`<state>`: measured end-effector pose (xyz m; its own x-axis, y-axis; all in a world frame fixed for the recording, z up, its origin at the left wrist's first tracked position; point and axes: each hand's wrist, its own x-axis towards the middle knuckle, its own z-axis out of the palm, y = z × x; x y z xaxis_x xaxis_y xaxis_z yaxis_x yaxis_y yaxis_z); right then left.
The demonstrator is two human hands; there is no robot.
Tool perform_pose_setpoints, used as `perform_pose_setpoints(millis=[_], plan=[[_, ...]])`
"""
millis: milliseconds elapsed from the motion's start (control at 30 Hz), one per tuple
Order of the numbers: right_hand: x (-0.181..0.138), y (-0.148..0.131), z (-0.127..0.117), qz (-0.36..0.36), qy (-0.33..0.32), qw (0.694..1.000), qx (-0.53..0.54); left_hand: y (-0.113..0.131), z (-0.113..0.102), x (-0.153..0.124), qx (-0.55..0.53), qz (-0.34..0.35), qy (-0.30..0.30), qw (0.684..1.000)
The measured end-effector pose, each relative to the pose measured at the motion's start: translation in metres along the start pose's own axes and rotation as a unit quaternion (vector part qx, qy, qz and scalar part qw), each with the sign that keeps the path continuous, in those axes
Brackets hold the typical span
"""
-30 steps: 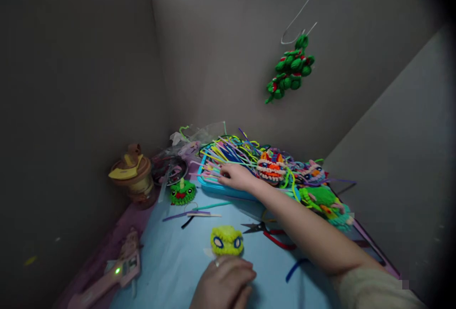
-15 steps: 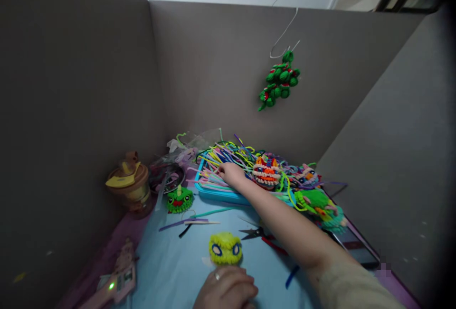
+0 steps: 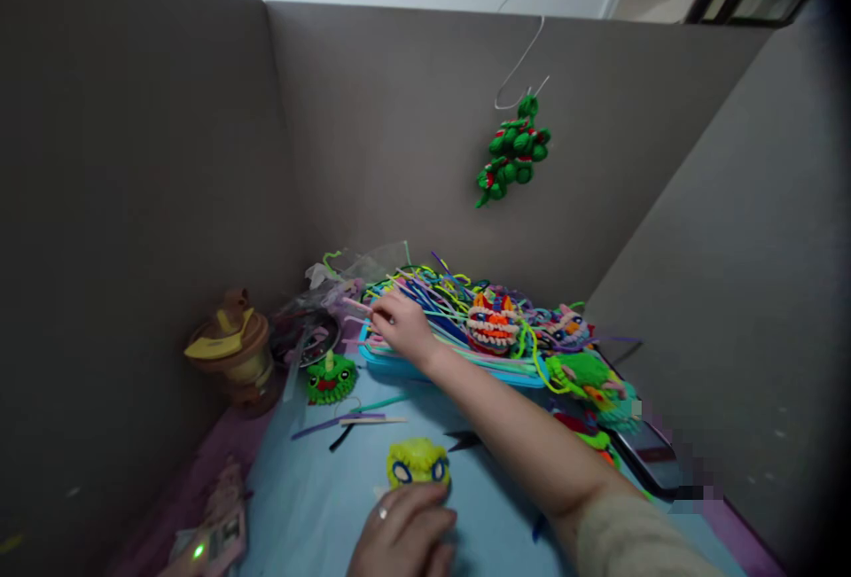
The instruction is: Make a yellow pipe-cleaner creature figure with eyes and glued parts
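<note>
Out goes the person's right hand [image 3: 404, 324], above the near left edge of the bright-blue plastic tray [image 3: 399, 369], thumb and forefinger closed together on what looks like a slim pink fuzzy craft stem [image 3: 355, 303], its free end jutting leftward. A pinch that fine suits something so thin, and probably helps single it out from the tangle of multicoloured stems [image 3: 435, 307] heaped in the tray. The right forearm slants across from the lower right, elbow bent, the wrist nearly in line, covering most of the dark-bladed scissors [image 3: 464, 441].

Nearer in, the left hand [image 3: 402, 537] lies low at centre, knuckles up, fingers loosely half curled; its palm is hidden, so whether it grips anything cannot be told. Its fingers overlap the lower edge of the fuzzy yellow head with blue-ringed eyes [image 3: 418, 453], contact uncertain. That piece sits centrally on the pale-blue sheet [image 3: 299, 488], presumably for easy working, with the pink glue gun [image 3: 230, 534] off to the left, clear of both hands.
</note>
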<state>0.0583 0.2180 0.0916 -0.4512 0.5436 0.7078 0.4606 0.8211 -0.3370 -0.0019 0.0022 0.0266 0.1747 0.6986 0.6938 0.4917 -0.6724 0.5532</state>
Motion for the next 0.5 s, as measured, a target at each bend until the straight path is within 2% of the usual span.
perform_pose_setpoints(millis=[33, 100, 133, 200, 300, 333, 400, 500], plan=[[0.001, -0.016, -0.006, -0.051, 0.019, 0.998, 0.018, 0.002, -0.003, -0.001, -0.019, -0.070, 0.039, 0.997], [-0.003, -0.048, -0.020, -0.144, 0.044, 0.988, 0.040, 0.004, -0.012, -0.001, -0.097, -0.207, 0.094, 0.969], [-0.008, -0.062, -0.028, -0.191, 0.042, 0.980, 0.044, 0.005, -0.017, 0.000, -0.154, -0.271, 0.104, 0.945], [-0.025, -0.086, -0.041, -0.260, 0.032, 0.964, 0.043, 0.004, -0.026, 0.004, -0.286, -0.374, 0.108, 0.876], [-0.061, -0.103, -0.055, -0.301, -0.009, 0.953, 0.033, 0.004, -0.032, 0.013, -0.452, -0.406, 0.181, 0.773], [-0.075, -0.105, -0.059, -0.296, -0.014, 0.955, 0.033, 0.006, -0.032, 0.016, -0.480, -0.403, 0.185, 0.757], [-0.102, -0.104, -0.066, -0.264, -0.017, 0.964, 0.037, 0.009, -0.029, 0.019, -0.500, -0.387, 0.178, 0.754], [-0.139, -0.101, -0.079, -0.176, -0.008, 0.983, 0.055, 0.014, -0.023, 0.020, -0.486, -0.359, 0.175, 0.777]])
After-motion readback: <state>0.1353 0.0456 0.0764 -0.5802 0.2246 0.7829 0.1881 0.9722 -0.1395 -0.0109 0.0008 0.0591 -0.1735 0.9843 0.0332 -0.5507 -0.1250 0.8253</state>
